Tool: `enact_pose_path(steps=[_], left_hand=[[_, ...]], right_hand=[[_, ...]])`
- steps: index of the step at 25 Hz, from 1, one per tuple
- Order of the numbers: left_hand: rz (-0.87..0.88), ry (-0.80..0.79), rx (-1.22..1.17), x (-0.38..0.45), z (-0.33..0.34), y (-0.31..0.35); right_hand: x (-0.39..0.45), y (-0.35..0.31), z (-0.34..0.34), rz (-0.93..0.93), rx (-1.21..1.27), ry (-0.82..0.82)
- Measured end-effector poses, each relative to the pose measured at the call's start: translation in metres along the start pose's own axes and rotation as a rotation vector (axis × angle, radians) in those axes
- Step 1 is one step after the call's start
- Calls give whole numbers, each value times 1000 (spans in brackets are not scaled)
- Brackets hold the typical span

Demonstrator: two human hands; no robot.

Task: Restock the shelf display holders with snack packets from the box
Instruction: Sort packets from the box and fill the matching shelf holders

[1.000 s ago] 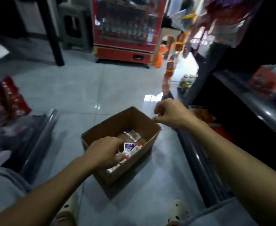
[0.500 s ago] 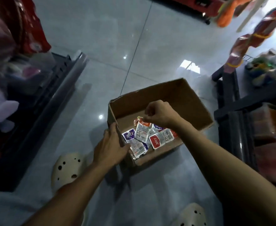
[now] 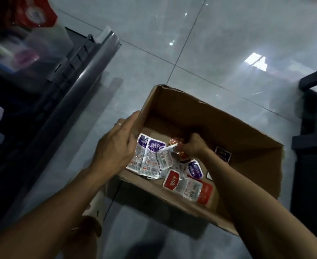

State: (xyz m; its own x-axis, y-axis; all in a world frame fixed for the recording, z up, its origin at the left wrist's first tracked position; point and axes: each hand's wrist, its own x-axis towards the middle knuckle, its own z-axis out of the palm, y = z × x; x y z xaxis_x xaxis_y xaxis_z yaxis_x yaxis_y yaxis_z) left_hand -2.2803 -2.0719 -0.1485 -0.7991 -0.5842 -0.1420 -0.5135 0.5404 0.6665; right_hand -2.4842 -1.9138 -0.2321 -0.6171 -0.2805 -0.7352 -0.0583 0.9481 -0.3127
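Both hands in box (image 3: 200, 116) on floor (image 3: 219, 53): left hand (image 3: 114, 148) fingers straight against purple packets (image 3: 147, 157), right hand (image 3: 193, 146) fingers pinching orange packet (image 3: 175, 143), red packets (image 3: 186, 186) loose near front wall.

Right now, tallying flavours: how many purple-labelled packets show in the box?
4 purple packets: two side by side at the left hand, one in the middle, one darker beside the right hand. Others may lie hidden underneath.
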Motion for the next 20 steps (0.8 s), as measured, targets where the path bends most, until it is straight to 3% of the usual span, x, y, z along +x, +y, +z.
enact_pose_path(steps=[3, 8, 14, 18, 20], left_hand=[[-5, 14, 2, 5, 3, -1], [-17, 5, 15, 8, 6, -2], [-11, 14, 3, 13, 12, 7], [-8, 6, 8, 17, 16, 12], [-2, 10, 3, 17, 16, 13]], right_hand=[[5, 4, 24, -1, -60, 34], [-6, 15, 25, 28, 108, -167], [-28, 30, -33, 0, 434, 39], [-27, 16, -38, -92, 459, -155], [-18, -1, -22, -190, 351, -202]])
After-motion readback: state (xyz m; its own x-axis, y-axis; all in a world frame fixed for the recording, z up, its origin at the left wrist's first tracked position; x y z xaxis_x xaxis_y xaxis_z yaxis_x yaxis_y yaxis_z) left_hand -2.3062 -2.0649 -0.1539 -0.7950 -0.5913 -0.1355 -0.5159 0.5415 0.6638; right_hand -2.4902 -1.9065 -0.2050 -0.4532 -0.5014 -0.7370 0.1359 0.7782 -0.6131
